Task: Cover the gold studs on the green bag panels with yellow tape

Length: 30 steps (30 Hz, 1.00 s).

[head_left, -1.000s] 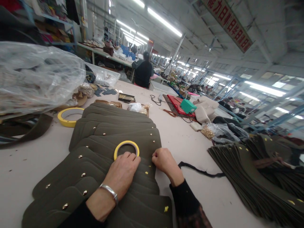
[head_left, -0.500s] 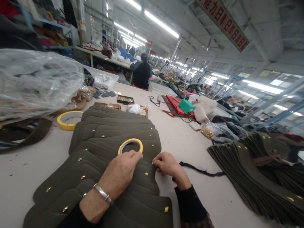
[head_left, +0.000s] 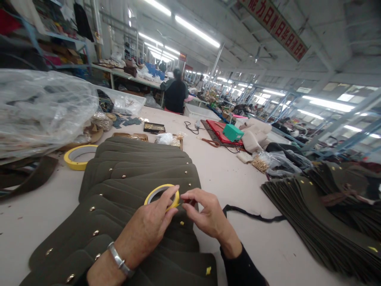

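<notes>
My left hand [head_left: 145, 225] is closed around the near side of a small roll of yellow tape [head_left: 176, 198], held above overlapping dark olive fabric pieces [head_left: 139, 184]. My right hand [head_left: 210, 212] is just right of the roll, with thumb and index finger bent toward its edge and a gap between their tips. A sliver of yellow shows by the right thumb tip; whether they touch is unclear. Gold studs [head_left: 95, 233] dot the pieces. Small yellow tape bits [head_left: 208, 271] stick near their right edges.
A larger yellow tape roll [head_left: 74, 159] lies at left beside a big plastic bag [head_left: 47, 107]. Fanned dark pieces [head_left: 300, 222] with a black strap [head_left: 253, 214] lie at right. Farther back are a green box [head_left: 233, 132] and a stud tray [head_left: 154, 127]. A person [head_left: 175, 93] is beyond the table.
My right hand has moved left and up from the fabric edge to the tape roll, its thumb and index finger parting. My left hand still grips the roll, now tilted slightly.
</notes>
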Tool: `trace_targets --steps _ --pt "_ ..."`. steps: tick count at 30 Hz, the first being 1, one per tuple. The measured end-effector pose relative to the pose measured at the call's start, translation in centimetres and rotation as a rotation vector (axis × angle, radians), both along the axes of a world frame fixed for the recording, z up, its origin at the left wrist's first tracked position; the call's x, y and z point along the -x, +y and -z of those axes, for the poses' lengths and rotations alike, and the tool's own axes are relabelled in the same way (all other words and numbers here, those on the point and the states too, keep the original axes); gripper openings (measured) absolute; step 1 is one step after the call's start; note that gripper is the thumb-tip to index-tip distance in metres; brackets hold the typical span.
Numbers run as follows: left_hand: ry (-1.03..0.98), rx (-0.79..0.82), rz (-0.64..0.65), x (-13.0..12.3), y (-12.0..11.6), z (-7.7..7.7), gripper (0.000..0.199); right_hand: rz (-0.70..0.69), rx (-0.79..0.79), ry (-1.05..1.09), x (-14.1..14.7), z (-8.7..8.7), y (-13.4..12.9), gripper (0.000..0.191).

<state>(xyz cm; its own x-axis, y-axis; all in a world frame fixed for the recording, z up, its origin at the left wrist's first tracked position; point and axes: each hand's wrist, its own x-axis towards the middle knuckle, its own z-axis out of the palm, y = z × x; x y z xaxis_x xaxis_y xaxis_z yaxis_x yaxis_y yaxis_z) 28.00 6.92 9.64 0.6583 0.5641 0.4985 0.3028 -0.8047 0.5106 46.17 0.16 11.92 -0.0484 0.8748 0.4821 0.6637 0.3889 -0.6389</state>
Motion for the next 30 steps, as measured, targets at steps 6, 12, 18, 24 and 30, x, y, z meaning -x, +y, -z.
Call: trace_targets --steps 6,12,18,24,30 --pt "0.025 -0.032 0.017 -0.1 -0.1 0.4 0.039 -0.043 -0.110 -0.116 0.7 0.8 0.3 0.013" --pt "0.165 -0.046 0.016 0.0 -0.2 0.3 0.019 0.079 -0.263 -0.251 1.4 1.6 0.4 0.015" --pt "0.224 -0.025 -0.050 -0.1 -0.6 0.1 0.024 0.235 -0.014 0.055 2.9 1.9 0.5 0.013" --pt "0.135 -0.062 -0.031 -0.5 -1.2 0.3 0.027 0.384 0.377 0.638 1.0 3.1 1.7 0.012" --pt "0.514 0.089 -0.097 -1.0 -1.0 0.5 0.024 0.430 0.305 0.630 -4.0 4.9 2.8 0.031"
